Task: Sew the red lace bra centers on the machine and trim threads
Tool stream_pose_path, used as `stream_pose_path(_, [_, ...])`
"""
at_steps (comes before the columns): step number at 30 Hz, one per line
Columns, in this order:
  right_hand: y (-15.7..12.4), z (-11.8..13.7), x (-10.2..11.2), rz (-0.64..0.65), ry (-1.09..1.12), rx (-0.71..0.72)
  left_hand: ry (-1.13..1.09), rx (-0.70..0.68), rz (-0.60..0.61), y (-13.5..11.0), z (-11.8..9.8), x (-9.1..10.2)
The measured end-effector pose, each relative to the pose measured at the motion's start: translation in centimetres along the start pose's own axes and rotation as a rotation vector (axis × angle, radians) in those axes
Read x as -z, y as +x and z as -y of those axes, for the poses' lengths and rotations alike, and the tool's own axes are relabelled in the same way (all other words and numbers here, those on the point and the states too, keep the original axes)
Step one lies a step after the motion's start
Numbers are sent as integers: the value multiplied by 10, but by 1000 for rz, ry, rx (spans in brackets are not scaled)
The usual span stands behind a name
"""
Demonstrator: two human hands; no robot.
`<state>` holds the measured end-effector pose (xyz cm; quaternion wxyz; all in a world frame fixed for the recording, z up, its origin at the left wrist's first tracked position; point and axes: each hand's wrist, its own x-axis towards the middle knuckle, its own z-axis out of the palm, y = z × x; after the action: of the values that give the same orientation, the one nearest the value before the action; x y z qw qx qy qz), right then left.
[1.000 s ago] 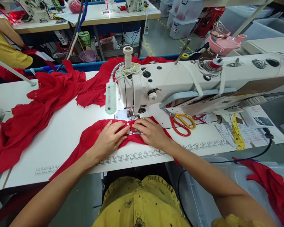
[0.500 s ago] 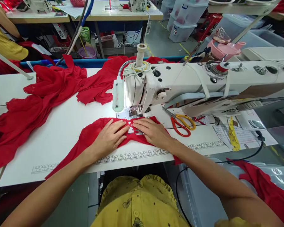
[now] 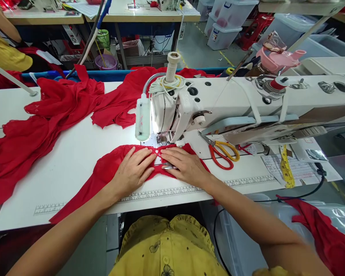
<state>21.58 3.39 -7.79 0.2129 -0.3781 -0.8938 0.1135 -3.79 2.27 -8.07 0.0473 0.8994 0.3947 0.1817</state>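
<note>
Beneath the needle area of a white sewing machine (image 3: 186, 107), a red lace-trimmed garment (image 3: 106, 168) lies on the table. My left hand (image 3: 135, 167) rests flat on it, fingers stretched toward the presser foot (image 3: 162, 140). On the other side of a small gap crossed by thin red straps, my right hand (image 3: 186, 165) presses the cloth with fingers extended. Silver tips of what look like thread snips (image 3: 169, 166) stick out from under my right hand, tucked in its lower fingers; their handle is hidden. The two hands are a short way apart.
Scissors (image 3: 222, 151) with orange and yellow handles lie right of the garment. More red fabric (image 3: 54, 111) spreads at the left and behind the machine head. A yellow tape measure (image 3: 286, 168) hangs over papers. A printed ruler (image 3: 161, 193) runs along the front edge. Another person's sleeve (image 3: 8, 53) shows upper left.
The view has shifted slightly. Both hands stay on the red garment near the presser foot, in nearly the same pose; the snips' tips still show by my right hand.
</note>
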Motion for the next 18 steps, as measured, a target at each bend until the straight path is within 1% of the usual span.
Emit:
stream_pose_path(5, [2, 3, 4, 17, -38, -10, -22, 20, -14, 0, 0, 0])
stream_pose_path(9, [1, 2, 4, 23, -70, -12, -42, 33, 29, 1, 1, 2])
stream_pose_path(11, [1, 1, 4, 37, -87, -16, -29, 31, 56, 3, 1, 2])
stream_pose_path(14, [0, 0, 3, 50, -105, -22, 6, 9, 65, 4, 1, 2])
stream_pose_path(18, [0, 2, 1, 19, -124, -31, 34, -1, 54, 5, 1, 0])
